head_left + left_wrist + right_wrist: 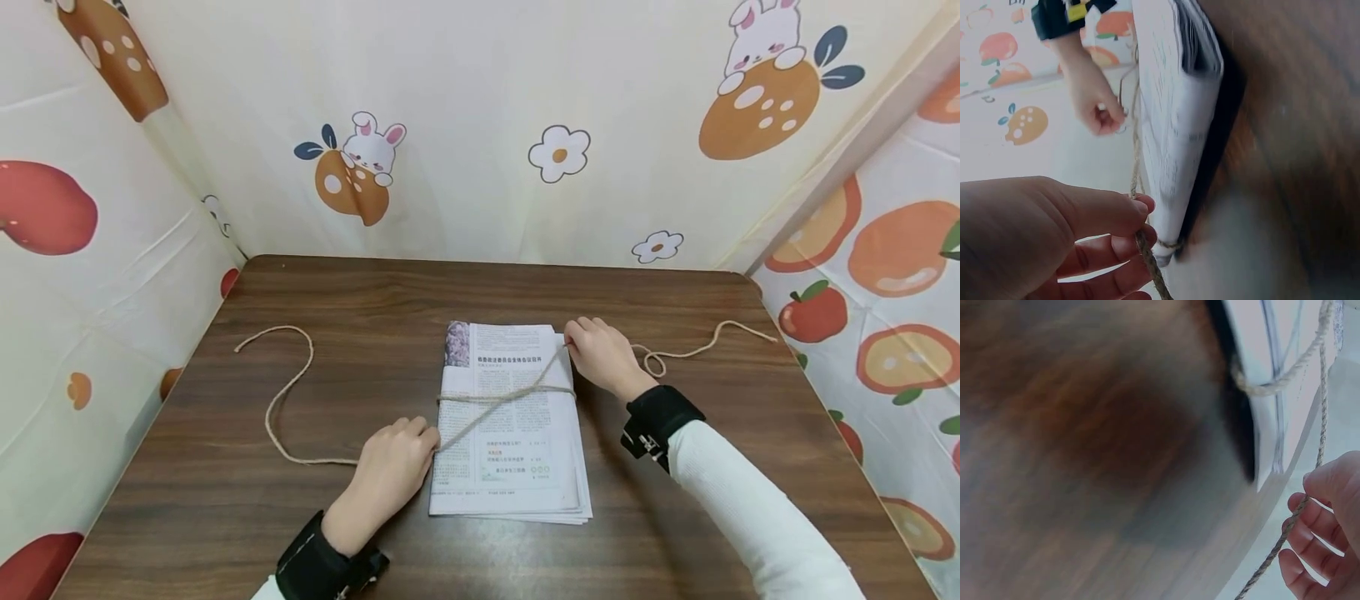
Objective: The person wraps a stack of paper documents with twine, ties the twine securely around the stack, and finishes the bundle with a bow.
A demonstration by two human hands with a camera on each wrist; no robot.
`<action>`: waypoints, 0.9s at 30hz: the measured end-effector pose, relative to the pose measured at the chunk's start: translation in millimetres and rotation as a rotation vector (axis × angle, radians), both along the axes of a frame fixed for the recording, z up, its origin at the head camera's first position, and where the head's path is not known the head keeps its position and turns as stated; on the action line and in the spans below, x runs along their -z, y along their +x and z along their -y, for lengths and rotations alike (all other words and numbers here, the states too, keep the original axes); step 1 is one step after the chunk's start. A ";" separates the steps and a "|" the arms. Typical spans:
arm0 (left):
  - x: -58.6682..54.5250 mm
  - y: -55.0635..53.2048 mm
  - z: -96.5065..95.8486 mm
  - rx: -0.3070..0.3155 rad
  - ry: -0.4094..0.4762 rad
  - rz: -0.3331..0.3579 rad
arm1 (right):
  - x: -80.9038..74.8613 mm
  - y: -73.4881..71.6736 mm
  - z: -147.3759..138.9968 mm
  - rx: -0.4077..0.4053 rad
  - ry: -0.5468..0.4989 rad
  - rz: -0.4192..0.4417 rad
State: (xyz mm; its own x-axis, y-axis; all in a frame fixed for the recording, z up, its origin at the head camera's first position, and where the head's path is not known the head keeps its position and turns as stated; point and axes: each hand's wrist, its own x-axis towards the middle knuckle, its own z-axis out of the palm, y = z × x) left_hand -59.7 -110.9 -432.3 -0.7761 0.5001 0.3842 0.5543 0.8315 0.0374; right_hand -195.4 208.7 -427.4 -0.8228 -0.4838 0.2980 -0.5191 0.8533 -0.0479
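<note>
A folded stack of newspapers (510, 479) lies on the wooden table with a beige twine rope (311, 460) wrapped once across its middle. The rope's two strands cross on top, slightly right of centre. By the stack's left edge, my left hand (397, 462) pinches one strand; the left wrist view shows the rope (1152, 269) between thumb and fingertips. At the upper right corner, my right hand (603, 354) pinches the other strand, and in the right wrist view the rope (1285, 536) runs down past its fingers. Between the hands the strands stretch diagonally and look taut.
The brown table (712, 508) is bordered by a printed curtain (465, 192) behind and at both sides. A loose rope tail curves over the table to the left; another tail (697, 348) loops to the right. Black bands (660, 421) with cameras circle both wrists.
</note>
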 end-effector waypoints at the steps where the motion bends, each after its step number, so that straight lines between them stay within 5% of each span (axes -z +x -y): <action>1: 0.4 1.8 -1.1 0.007 0.000 -0.011 | -0.8 -1.4 2.2 0.002 0.005 0.003; 15: 6.8 23.8 -27.0 0.099 0.025 -0.119 | -7.1 -17.1 29.5 0.005 0.055 0.025; 27: 12.4 40.1 -49.2 0.212 -0.024 -0.088 | -0.2 -18.6 51.0 -0.056 0.072 0.059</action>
State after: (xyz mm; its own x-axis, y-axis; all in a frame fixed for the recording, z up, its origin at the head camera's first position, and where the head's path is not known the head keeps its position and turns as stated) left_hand -19.6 -61.7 -444.7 -0.6165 0.6583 0.4320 0.7170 0.6961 -0.0375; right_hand -214.0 157.7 -427.2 -0.8089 -0.5480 0.2130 -0.5642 0.8254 -0.0192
